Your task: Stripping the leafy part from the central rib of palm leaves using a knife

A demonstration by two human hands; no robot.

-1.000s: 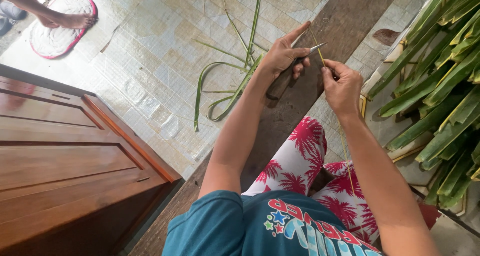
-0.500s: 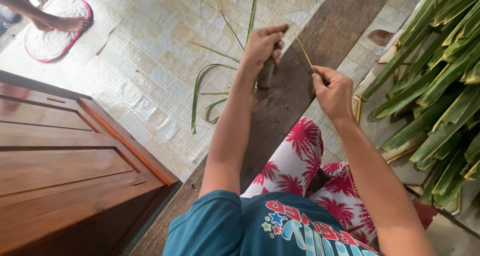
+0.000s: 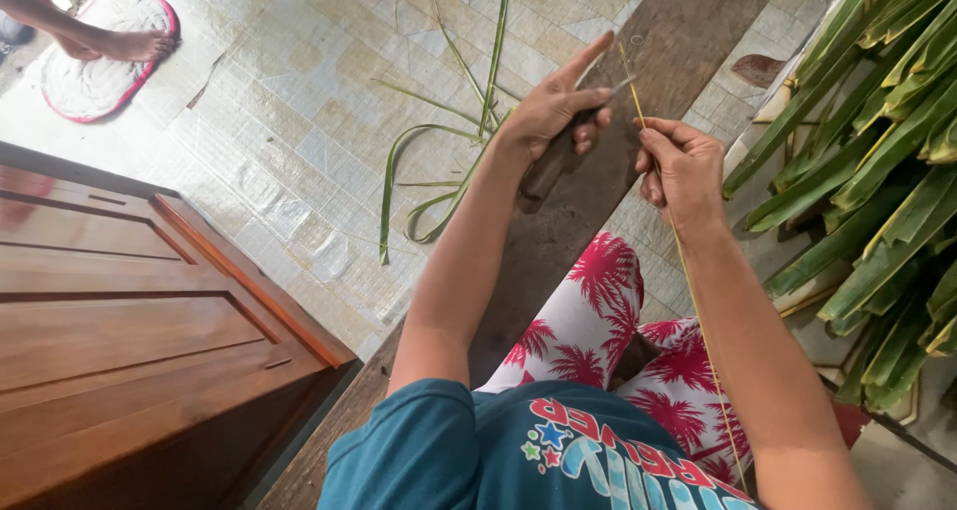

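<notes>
My left hand grips a small knife with a dark handle, index finger stretched forward, blade pointing right. My right hand pinches a thin yellow-green leaf midrib that runs from above the fingers back down along my right forearm. The blade tip meets the midrib just above my right hand. Both hands hover over a dark wooden plank lying across the tiled floor.
Stripped green leaf strips lie curled on the pale tiled floor at the left. A pile of broad green palm leaves fills the right side. A brown wooden door stands at lower left. Another person's bare foot rests on a round mat at top left.
My left hand came back down from its raised position, knife blade again against the midrib. My right hand shifted slightly right, and more of the midrib now trails along my forearm.
</notes>
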